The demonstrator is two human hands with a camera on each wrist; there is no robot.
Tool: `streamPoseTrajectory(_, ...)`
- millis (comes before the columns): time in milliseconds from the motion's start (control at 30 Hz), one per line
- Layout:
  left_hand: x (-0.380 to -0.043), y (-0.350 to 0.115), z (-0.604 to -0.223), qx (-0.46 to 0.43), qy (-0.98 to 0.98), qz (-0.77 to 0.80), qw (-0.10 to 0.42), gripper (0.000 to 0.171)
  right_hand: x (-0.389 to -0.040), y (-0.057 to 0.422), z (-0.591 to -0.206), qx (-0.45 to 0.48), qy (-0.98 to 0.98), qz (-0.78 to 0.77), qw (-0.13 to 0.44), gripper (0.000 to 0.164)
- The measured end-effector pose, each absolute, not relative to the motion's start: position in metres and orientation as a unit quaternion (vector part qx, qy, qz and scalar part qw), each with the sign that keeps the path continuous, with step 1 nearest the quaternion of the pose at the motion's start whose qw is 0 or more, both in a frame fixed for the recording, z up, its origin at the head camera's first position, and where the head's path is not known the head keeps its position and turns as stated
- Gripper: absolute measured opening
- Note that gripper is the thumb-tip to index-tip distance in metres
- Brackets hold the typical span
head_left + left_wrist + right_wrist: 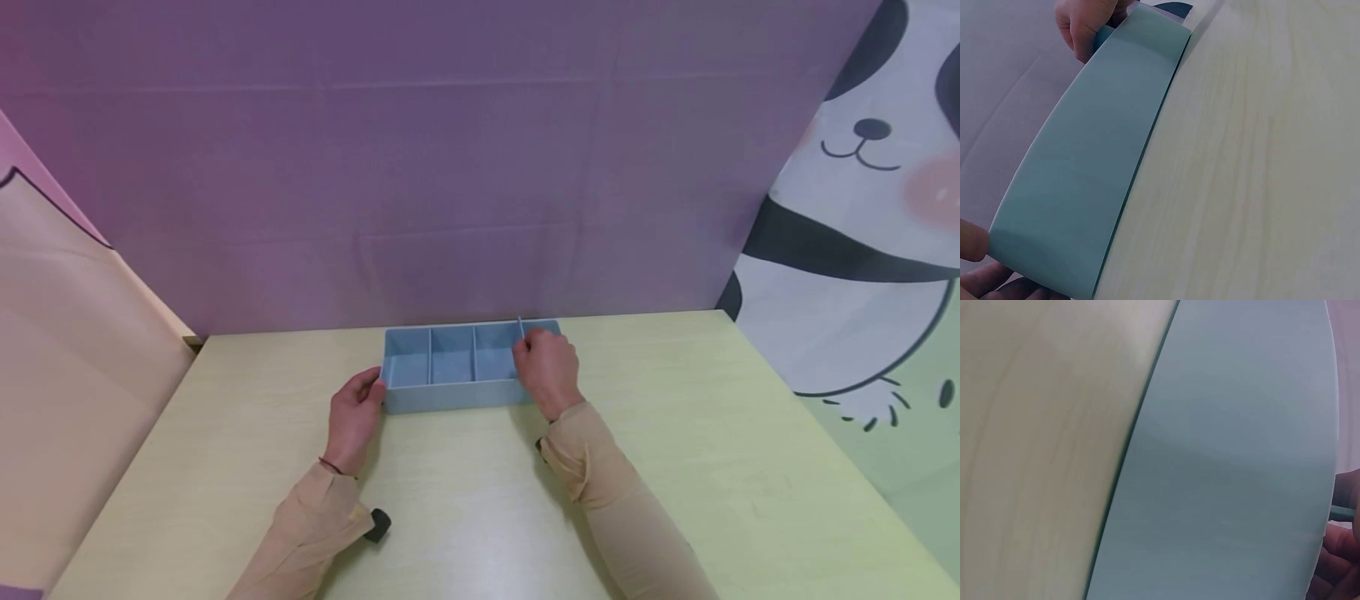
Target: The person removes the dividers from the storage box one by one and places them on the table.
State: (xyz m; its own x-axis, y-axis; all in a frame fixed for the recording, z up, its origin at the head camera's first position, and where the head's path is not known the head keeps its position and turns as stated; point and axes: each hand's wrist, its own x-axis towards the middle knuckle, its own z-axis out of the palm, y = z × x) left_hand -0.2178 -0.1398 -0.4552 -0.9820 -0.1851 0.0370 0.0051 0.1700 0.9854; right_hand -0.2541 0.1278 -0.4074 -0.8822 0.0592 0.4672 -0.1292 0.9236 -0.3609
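A light blue divided storage box (453, 396) stands at the table's back edge, its compartments side by side and facing up. My left hand (352, 421) holds the box's left end, thumb at the front corner and fingers by the side wall. Over the right end, my right hand (549, 371) pinches a thin blue divider (520, 325), whose top pokes a little above the rim. In the right wrist view the divider's edge (1342, 513) shows between thumb and finger. The right hand hides much of the rightmost compartment. The box's front wall (1085, 150) fills much of the left wrist view.
The box stands on a pale wooden table (465, 500). Right behind it rises a purple cloth backdrop (465, 183). A panda-printed sheet (862, 325) hangs at the right, and a beige printed sheet (67, 358) at the left.
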Motion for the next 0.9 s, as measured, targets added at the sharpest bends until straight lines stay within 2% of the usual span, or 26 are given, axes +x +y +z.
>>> streamPoseTrajectory(133,-0.222,-0.141,-0.462,0.052,-0.767,-0.635,0.076,0.038,-0.254,0.128,-0.407,0.021,-0.949,0.195,0.247,0.036)
streamPoseTrajectory(267,-0.216,-0.137,-0.450,0.071,-0.768,-0.633,0.070,0.035,-0.253,0.128,-0.406,0.022,-0.948,0.197,0.247,0.036)
streamPoseTrajectory(633,-0.215,-0.139,-0.447,0.075,-0.758,-0.646,0.049,0.034,-0.253,0.128,-0.402,0.009,-0.948,0.199,0.247,0.030)
streamPoseTrajectory(767,-0.216,-0.139,-0.450,0.067,-0.760,-0.644,0.058,0.035,-0.253,0.128,-0.400,0.006,-0.948,0.203,0.245,0.030)
streamPoseTrajectory(900,-0.230,-0.143,-0.474,0.062,-0.769,-0.631,0.083,0.036,-0.253,0.128,-0.399,0.005,-0.949,0.206,0.239,0.032)
